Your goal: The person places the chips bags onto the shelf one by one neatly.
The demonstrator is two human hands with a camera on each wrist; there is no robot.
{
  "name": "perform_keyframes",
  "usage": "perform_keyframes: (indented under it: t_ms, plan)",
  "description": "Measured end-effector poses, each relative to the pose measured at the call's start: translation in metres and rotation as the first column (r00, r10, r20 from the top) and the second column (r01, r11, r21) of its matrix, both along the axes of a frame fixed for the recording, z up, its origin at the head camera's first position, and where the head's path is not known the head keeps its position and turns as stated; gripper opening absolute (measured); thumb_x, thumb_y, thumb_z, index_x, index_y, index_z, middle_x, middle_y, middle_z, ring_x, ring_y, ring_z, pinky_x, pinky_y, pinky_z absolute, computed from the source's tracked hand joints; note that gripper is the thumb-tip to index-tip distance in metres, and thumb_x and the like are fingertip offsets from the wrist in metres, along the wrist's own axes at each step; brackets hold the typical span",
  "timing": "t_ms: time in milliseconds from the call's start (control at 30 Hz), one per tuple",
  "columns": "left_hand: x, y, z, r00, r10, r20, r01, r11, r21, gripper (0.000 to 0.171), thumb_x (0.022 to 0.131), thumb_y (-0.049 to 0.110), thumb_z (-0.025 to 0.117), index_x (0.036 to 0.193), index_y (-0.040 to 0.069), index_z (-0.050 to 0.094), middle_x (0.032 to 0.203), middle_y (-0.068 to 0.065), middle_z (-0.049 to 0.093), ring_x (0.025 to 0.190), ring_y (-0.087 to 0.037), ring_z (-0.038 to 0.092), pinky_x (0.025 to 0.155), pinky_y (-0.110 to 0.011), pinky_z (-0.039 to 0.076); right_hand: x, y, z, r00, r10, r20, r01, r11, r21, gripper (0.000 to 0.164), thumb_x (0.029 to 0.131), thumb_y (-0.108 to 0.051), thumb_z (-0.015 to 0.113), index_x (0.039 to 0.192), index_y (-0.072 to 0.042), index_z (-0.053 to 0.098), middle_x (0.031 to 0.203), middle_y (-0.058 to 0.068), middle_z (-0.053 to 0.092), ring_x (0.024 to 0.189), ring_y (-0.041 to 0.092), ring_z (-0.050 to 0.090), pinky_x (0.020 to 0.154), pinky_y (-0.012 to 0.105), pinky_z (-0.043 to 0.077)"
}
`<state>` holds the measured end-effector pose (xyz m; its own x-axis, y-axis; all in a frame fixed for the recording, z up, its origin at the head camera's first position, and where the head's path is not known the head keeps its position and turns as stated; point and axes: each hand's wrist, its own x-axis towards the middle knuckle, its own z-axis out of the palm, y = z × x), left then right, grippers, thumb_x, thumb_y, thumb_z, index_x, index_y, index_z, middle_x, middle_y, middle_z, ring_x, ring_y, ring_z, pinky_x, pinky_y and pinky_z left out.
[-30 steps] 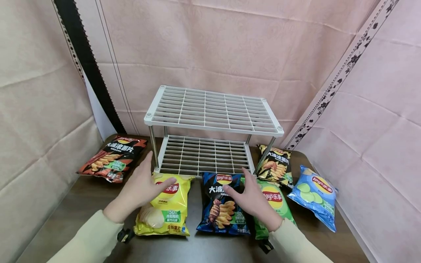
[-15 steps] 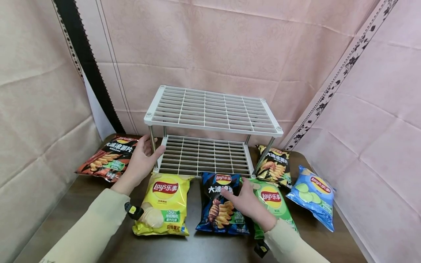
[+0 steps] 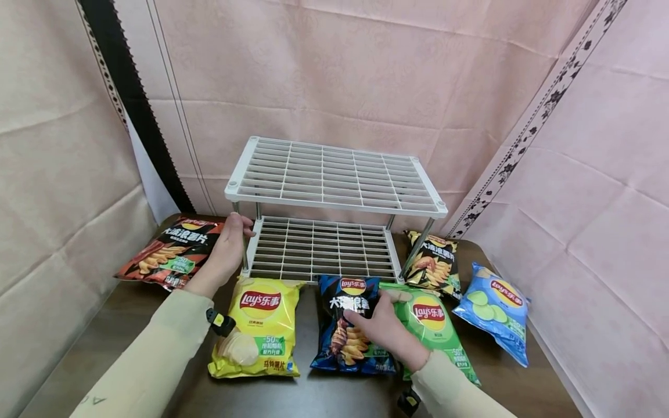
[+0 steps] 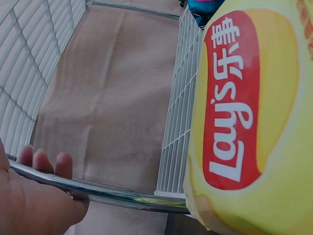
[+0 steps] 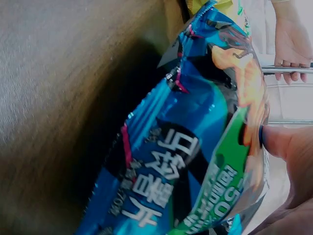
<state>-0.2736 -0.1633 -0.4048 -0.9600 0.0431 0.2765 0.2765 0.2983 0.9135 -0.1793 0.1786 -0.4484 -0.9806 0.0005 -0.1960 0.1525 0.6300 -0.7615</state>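
Observation:
My left hand (image 3: pixel 230 241) holds the front left metal post of a white two-tier rack (image 3: pixel 334 177). Its fingertips (image 4: pixel 41 161) show behind the post in the left wrist view. My right hand (image 3: pixel 384 322) grips the dark blue chip bag (image 3: pixel 352 342) by its right side. The thumb (image 5: pixel 279 139) presses on the bag's front, while the other fingers are mostly hidden at its edge. Left of this bag lies a yellow chip bag (image 3: pixel 256 331), just below the left forearm's reach. A green chip bag (image 3: pixel 436 331) lies right beside the right hand.
A red-and-black chip bag (image 3: pixel 175 252) lies at the left, near the left forearm. At the right are a black-and-yellow chip bag (image 3: pixel 434 264) by the rack and a light blue one (image 3: pixel 493 310). Pink cloth (image 3: pixel 334 75) hangs round the brown table (image 3: pixel 334 397).
My left hand has moved up and back from above the yellow bag to the rack's post. My right hand has come down slightly onto the dark blue bag's side. The bags stay nearly in place.

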Motion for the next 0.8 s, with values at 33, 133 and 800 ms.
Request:
perform_keyframes:
  t_ms: [33,133,800]
  plan:
    - [-0.001,0.000,-0.001,1.000,0.004,0.001,-0.004,1.000,0.001,0.062,0.103,0.049,0.007,0.121,-0.002,0.036,0.113,-0.022,0.042,0.114,-0.039,0.044,0.101,-0.051,0.026,0.000,-0.001,0.000,1.000,-0.005,0.006,0.005,1.000,0.002,0.113,0.082,-0.058,0.070,0.149,0.006,0.005,0.146,0.039,0.019,0.134,0.050,0.026,0.104,0.058,0.029]
    - [-0.004,0.000,-0.003,1.000,0.016,0.003,-0.016,0.999,0.037,0.060,0.102,0.051,0.008,0.111,-0.001,0.037,0.104,-0.019,0.042,0.103,-0.035,0.046,0.095,-0.046,0.030,0.001,-0.002,0.000,1.000,-0.016,0.025,0.016,1.000,0.008,0.113,0.081,-0.059,0.069,0.149,0.005,0.005,0.147,0.039,0.017,0.135,0.049,0.024,0.105,0.058,0.028]
    - [-0.008,0.004,-0.004,0.999,0.031,-0.029,-0.027,0.991,0.131,0.053,0.106,0.039,0.013,0.090,-0.007,0.035,0.080,-0.013,0.035,0.071,-0.024,0.036,0.069,-0.031,0.028,0.001,0.000,-0.011,0.997,-0.055,0.057,0.060,0.995,-0.078,0.108,0.080,-0.052,0.075,0.144,0.012,0.014,0.139,0.035,0.033,0.125,0.044,0.040,0.099,0.051,0.038]
